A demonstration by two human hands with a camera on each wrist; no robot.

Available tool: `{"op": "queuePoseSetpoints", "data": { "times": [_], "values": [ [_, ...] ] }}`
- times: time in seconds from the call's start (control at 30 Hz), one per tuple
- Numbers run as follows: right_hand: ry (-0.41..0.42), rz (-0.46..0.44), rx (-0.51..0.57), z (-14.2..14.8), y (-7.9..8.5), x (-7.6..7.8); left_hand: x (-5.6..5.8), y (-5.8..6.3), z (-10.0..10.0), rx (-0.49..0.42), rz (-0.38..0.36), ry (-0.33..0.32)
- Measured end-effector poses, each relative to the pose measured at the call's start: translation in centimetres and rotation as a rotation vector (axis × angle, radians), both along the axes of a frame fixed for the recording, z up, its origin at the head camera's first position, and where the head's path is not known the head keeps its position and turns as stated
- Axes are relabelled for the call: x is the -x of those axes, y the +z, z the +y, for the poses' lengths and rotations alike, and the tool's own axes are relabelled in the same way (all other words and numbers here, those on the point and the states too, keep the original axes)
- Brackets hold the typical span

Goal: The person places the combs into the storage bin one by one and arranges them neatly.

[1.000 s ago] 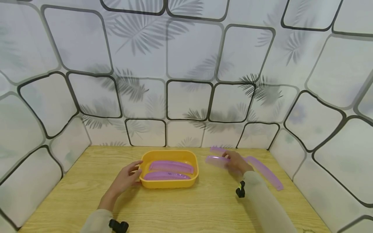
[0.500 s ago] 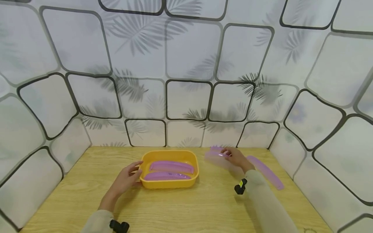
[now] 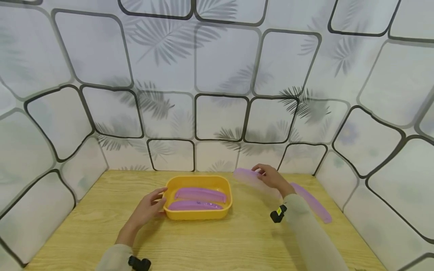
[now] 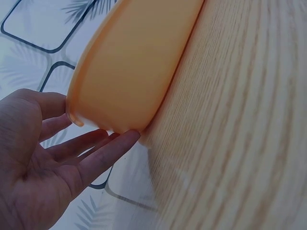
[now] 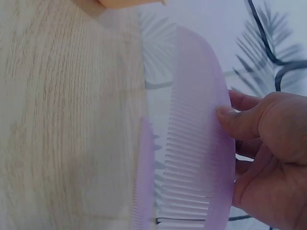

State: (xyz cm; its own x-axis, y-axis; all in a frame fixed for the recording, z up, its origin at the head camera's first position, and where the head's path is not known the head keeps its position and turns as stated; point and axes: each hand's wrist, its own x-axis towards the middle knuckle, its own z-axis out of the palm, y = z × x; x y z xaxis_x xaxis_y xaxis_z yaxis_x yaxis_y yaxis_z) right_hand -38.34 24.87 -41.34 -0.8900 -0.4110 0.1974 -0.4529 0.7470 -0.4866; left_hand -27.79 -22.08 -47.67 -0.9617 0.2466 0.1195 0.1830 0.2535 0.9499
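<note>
My right hand (image 3: 271, 177) pinches a translucent purple comb (image 5: 196, 124) by its spine, off the table, with the teeth turned downward. Under it in the right wrist view lies another purple comb (image 5: 144, 177). My left hand (image 3: 147, 207) touches the left end of a yellow plastic basket (image 3: 198, 215). In the left wrist view, its extended fingers (image 4: 103, 155) rest against the end wall, and a digit meets the rim. Inside the basket lie two purple combs, a rear comb (image 3: 200, 194) and a front comb (image 3: 194, 205), roughly parallel.
One more purple comb (image 3: 313, 203) lies slantwise on the wooden table (image 3: 203, 244), right of my right forearm. Patterned wall covering (image 3: 220, 116) closes off the back and both sides.
My right hand has lifted the comb up and back, off the table, and it now tilts down to the right. My left hand and the basket have stayed put.
</note>
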Motion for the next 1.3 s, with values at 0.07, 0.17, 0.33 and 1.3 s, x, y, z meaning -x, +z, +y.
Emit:
{"op": "queuePoseSetpoints", "data": {
  "times": [0.07,0.17,0.33,1.3],
  "values": [
    [0.005,0.002,-0.018,-0.6,0.5,-0.1,-0.1,0.0,0.0,-0.007,-0.001,-0.006],
    [0.02,0.024,-0.028,-1.7,1.1,-0.2,-0.1,-0.1,0.0,-0.012,-0.003,-0.01],
    [0.065,0.045,-0.014,-3.5,2.2,-0.2,0.0,-0.1,0.0,-0.022,0.0,-0.016],
    [0.337,-0.008,-0.205,-15.9,4.3,-2.6,0.2,-0.1,0.1,0.009,-0.004,0.007]
  ]
}}
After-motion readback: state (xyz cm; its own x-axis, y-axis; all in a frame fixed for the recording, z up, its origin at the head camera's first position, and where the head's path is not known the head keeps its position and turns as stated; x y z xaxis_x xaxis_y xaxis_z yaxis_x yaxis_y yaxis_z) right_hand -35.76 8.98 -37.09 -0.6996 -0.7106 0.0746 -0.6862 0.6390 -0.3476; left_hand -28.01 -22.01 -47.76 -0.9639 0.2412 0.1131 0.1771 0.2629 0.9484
